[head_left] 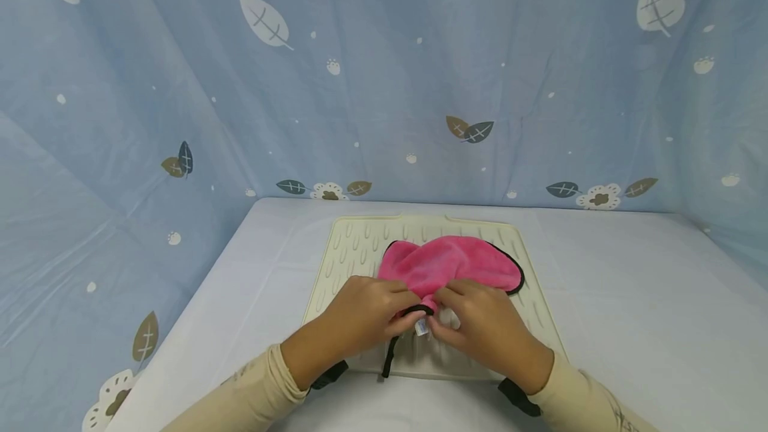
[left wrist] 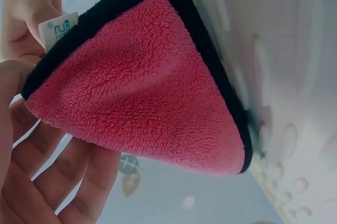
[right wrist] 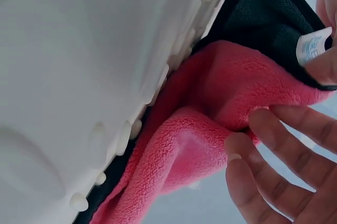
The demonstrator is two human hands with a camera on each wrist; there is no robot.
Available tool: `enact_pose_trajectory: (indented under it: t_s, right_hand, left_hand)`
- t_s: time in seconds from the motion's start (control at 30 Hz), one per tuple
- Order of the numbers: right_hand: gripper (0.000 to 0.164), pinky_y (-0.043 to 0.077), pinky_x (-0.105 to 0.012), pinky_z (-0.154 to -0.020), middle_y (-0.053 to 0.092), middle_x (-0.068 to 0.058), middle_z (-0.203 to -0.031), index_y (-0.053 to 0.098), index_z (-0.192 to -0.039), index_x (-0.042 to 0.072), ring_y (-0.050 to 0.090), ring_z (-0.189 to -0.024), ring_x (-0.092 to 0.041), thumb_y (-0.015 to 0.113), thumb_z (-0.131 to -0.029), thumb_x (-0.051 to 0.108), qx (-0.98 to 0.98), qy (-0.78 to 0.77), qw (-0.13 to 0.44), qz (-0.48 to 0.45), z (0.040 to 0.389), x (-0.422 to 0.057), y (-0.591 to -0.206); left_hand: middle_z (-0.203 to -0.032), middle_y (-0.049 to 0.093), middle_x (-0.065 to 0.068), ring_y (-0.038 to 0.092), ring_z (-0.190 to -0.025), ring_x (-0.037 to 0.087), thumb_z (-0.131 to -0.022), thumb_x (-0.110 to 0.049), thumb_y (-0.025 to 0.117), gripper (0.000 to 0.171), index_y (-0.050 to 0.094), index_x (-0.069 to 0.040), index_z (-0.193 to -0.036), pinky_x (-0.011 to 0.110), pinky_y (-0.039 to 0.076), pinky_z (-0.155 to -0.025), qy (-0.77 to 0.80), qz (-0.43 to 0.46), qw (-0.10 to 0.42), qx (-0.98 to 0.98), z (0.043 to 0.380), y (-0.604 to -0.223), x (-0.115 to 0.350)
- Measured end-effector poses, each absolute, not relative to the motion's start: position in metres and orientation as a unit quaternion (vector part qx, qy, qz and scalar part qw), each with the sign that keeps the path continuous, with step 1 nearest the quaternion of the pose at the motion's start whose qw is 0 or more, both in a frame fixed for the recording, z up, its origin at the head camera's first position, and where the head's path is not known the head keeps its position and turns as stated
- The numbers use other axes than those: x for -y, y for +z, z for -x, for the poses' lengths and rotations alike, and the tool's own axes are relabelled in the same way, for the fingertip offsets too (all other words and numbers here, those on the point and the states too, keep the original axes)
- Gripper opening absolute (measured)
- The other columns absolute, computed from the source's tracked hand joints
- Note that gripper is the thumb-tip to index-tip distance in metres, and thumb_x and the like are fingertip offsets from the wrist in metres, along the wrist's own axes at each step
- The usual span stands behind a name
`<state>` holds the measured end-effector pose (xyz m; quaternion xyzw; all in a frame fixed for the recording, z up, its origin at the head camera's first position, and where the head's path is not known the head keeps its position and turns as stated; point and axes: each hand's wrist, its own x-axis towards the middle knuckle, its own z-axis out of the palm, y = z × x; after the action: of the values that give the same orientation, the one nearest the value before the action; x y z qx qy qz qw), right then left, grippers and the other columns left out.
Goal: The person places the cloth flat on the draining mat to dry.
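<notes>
The pink plush cloth (head_left: 450, 262), lying partly on the ridged cream mat (head_left: 348, 265) on the tabletop (head_left: 630, 285), should handle light, limp and hard to damage. Its black binding (left wrist: 222, 88) probably offers the firmest hold; left hand (head_left: 360, 312) and right hand (head_left: 483, 322) both pinch the near edge by the white label (right wrist: 313, 46).

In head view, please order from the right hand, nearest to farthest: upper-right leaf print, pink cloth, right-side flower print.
1. Pink cloth, held in the right hand.
2. Flower print, low on the curtain.
3. Leaf print, high above it.
</notes>
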<state>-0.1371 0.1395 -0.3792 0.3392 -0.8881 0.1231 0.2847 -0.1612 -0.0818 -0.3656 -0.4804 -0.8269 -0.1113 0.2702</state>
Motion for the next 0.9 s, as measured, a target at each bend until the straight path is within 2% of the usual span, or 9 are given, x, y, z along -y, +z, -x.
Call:
enact_pose_trajectory:
  t_s: [0.1,0.23,0.4,0.53,0.7,0.9]
  right_hand:
    - [0.015,0.039,-0.016,-0.05,0.059,0.008,-0.068,0.068,-0.079,0.016,0.05,-0.061,-0.002,0.08,-0.073,0.021,0.891,0.125,0.289,-0.326,0.1375,-0.14,-0.3783]
    - [0.014,0.036,-0.016,-0.049,0.055,0.008,-0.067,0.064,-0.078,0.016,0.047,-0.059,-0.001,0.075,-0.07,0.014,0.895,0.13,0.29,-0.313,0.1377,-0.1407,-0.3775]
    - [0.015,0.031,-0.015,-0.048,0.047,0.01,-0.066,0.059,-0.076,0.017,0.038,-0.057,0.0,0.069,-0.068,0.011,0.901,0.136,0.284,-0.3,0.1374,-0.1406,-0.377]
    - [0.017,0.03,-0.015,-0.05,0.042,0.012,-0.067,0.057,-0.078,0.018,0.036,-0.059,0.0,0.071,-0.07,0.014,0.909,0.125,0.268,-0.295,0.1363,-0.1401,-0.3769]
    - [0.02,0.033,-0.015,-0.05,0.048,0.01,-0.069,0.058,-0.081,0.018,0.041,-0.061,0.0,0.076,-0.071,0.015,0.914,0.118,0.255,-0.292,0.1355,-0.1402,-0.3771]
    - [0.022,0.029,-0.016,-0.049,0.046,0.009,-0.069,0.059,-0.085,0.017,0.036,-0.059,-0.002,0.076,-0.071,0.011,0.923,0.112,0.248,-0.272,0.1373,-0.1433,-0.3748]
  left_hand:
    - [-0.064,0.056,-0.011,0.039,-0.05,-0.001,-0.089,-0.031,0.075,0.021,0.066,-0.021,-0.072,0.012,0.029,-0.048,-0.109,0.48,0.278,0.825,0.1612,-0.3649,0.0816]
    - [-0.067,0.06,-0.012,0.042,-0.052,-0.001,-0.088,-0.028,0.075,0.014,0.07,-0.021,-0.077,0.013,0.033,-0.049,-0.114,0.483,0.274,0.824,0.1609,-0.3637,0.0814]
    - [-0.072,0.065,-0.012,0.046,-0.055,-0.002,-0.087,-0.026,0.074,0.006,0.073,-0.022,-0.084,0.012,0.037,-0.05,-0.122,0.49,0.26,0.823,0.1596,-0.3625,0.0814]
    - [-0.075,0.067,-0.012,0.048,-0.056,-0.003,-0.087,-0.025,0.075,0.004,0.074,-0.022,-0.085,0.011,0.038,-0.051,-0.13,0.499,0.249,0.82,0.1585,-0.3629,0.0822]
    - [-0.076,0.069,-0.013,0.047,-0.056,-0.003,-0.088,-0.025,0.074,0.004,0.075,-0.022,-0.086,0.009,0.035,-0.052,-0.13,0.504,0.242,0.819,0.1582,-0.3631,0.0833]
    - [-0.076,0.07,-0.012,0.05,-0.056,-0.001,-0.087,-0.025,0.075,0.004,0.076,-0.021,-0.087,0.01,0.038,-0.052,-0.123,0.498,0.25,0.821,0.1601,-0.3615,0.0846]
